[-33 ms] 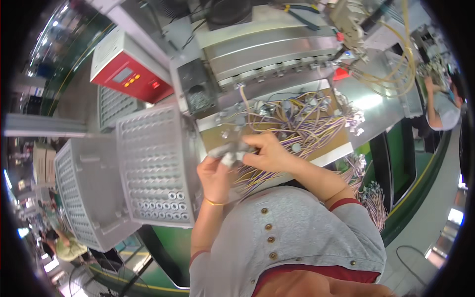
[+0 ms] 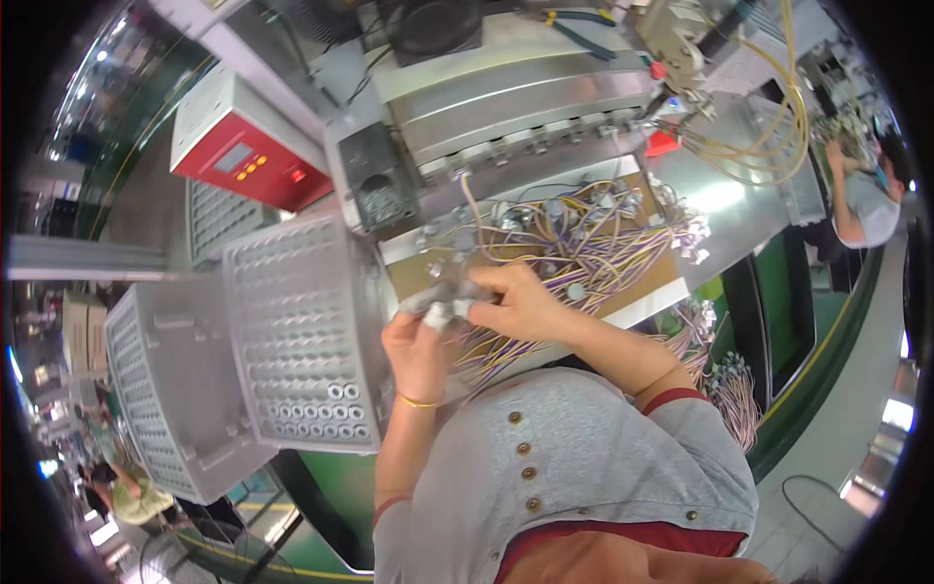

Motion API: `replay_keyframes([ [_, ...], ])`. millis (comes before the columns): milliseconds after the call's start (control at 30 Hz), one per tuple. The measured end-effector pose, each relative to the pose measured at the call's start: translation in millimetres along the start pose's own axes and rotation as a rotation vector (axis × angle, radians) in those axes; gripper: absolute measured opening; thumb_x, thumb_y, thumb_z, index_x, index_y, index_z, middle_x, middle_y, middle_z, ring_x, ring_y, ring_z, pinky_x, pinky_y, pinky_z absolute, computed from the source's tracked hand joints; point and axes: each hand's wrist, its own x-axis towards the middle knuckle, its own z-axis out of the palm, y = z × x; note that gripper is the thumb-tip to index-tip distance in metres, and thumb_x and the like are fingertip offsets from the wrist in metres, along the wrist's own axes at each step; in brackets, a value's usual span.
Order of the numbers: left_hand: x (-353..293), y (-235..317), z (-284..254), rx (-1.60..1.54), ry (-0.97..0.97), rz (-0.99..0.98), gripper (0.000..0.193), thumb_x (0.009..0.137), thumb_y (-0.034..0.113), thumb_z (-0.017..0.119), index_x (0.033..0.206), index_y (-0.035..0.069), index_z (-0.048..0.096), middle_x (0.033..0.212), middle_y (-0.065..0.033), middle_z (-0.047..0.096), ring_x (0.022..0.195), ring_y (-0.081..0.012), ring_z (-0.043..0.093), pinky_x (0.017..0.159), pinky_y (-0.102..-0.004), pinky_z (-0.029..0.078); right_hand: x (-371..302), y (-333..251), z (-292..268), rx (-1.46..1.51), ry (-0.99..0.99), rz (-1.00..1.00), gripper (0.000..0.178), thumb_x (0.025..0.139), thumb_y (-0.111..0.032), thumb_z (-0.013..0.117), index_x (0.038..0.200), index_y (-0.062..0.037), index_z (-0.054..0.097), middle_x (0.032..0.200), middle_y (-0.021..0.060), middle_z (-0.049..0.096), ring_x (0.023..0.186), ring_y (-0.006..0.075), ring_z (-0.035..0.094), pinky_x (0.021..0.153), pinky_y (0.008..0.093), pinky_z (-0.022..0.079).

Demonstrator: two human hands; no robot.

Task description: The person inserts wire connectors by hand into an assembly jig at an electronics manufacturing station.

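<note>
- The pale piece lies between the 2 hands, raised over the near left part of the tan board; blur hides its exact form.
- The left hand is nearer: the piece sits at its fingertips, at 1 o'clock from the palm, with thumb and fingers pinched tight on it.
- The right hand meets it from the other side, the piece lying at 9 o'clock from it; thumb and forefinger are drawn close together and appear to grip it as well (the contact itself is smeared by blur).
- Which way the piece's long axis points, I cannot tell.
- From the piece, the tangle of purple, yellow and white wires spreads at 2 o'clock on the board, partly beneath the right hand.
- The gray tray stands at 9 o'clock, just beside the left hand, with white rings in its nearest rows.
</note>
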Motion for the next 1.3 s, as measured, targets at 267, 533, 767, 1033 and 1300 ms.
replay_keyframes([
  [267,11,1,12,-0.193,-0.250,-0.036,0.028,0.083,0.008,0.050,0.110,0.000,0.050,0.102,-0.0091,0.055,0.079,-0.0152,0.056,0.057,-0.0244,0.048,8,11,-12,0.134,-0.056,-0.053,0.019,0.073,-0.015,0.059,0.083,-0.0001,0.056,0.063,0.0070,0.058,0.057,0.0068,0.053,0.049,0.0229,0.041],
  [533,5,-61,6,0.867,-0.307,0.383,0.026,0.073,0.004,0.056,0.099,0.000,0.054,0.084,-0.0079,0.057,0.071,-0.0209,0.055,0.062,-0.0277,0.046,38,30,-55,0.281,0.706,-0.032,0.006,0.070,-0.003,0.052,0.073,-0.0006,0.056,0.054,-0.0017,0.049,0.041,0.0038,0.043,0.035,0.0179,0.030],
  [767,12,-73,-13,1.139,-0.249,0.563,0.022,0.063,-0.002,0.058,0.084,0.004,0.062,0.065,-0.0089,0.052,0.054,-0.0211,0.049,0.052,-0.0282,0.042,56,40,-56,0.328,0.809,-0.042,0.010,0.072,-0.004,0.051,0.063,-0.0010,0.049,0.055,0.0044,0.050,0.037,0.0099,0.045,0.031,0.0216,0.033],
  [1033,17,-48,-47,0.861,-0.035,0.312,0.021,0.072,-0.001,0.058,0.093,0.003,0.062,0.075,-0.0063,0.061,0.058,-0.0068,0.047,0.052,-0.0211,0.039,79,34,-44,0.569,0.843,-0.130,0.018,0.078,-0.011,0.050,0.075,0.0060,0.052,0.067,0.0117,0.056,0.050,0.0216,0.059,0.044,0.0270,0.046],
  [1300,-5,-58,-55,1.362,-0.328,0.548,0.023,0.064,0.004,0.060,0.086,0.006,0.062,0.067,-0.0087,0.055,0.062,-0.0232,0.051,0.054,-0.0328,0.043,30,29,-72,-0.451,0.771,-0.182,0.012,0.077,-0.010,0.053,0.076,0.0013,0.057,0.050,0.0038,0.055,0.049,0.0089,0.056,0.045,0.0210,0.041],
])
